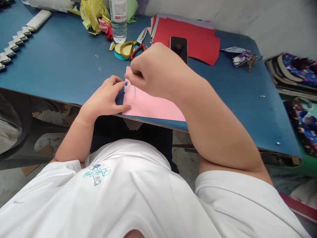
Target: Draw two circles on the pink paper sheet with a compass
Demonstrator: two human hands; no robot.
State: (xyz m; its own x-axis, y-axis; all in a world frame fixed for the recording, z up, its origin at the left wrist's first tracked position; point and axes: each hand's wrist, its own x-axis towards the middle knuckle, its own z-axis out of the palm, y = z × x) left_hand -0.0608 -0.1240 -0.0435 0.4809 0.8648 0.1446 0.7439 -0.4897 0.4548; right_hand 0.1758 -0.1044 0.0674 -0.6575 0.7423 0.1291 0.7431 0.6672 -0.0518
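Note:
A sheet of pink paper (153,104) lies along the table's front edge. Over its left part, my right hand (151,66) is closed around the top of what looks like a drawing compass. Two slim legs of this compass (126,86) show under the fingers, one with a blue knob; its upper part is hidden in the hand. My left hand (105,96) rests at the paper's left edge, thumb and fingers spread apart, with the thumb on the paper and the index fingertip close to the blue knob.
Scissors (135,46) lie beyond my right hand, partly over yellow and blue paper circles (121,55). A water bottle (119,23) and crumpled yellow paper (92,15) stand behind. Red paper (195,36), a phone (178,48) and keys (250,62) are rightward. A folded-paper chain (18,41) is at left.

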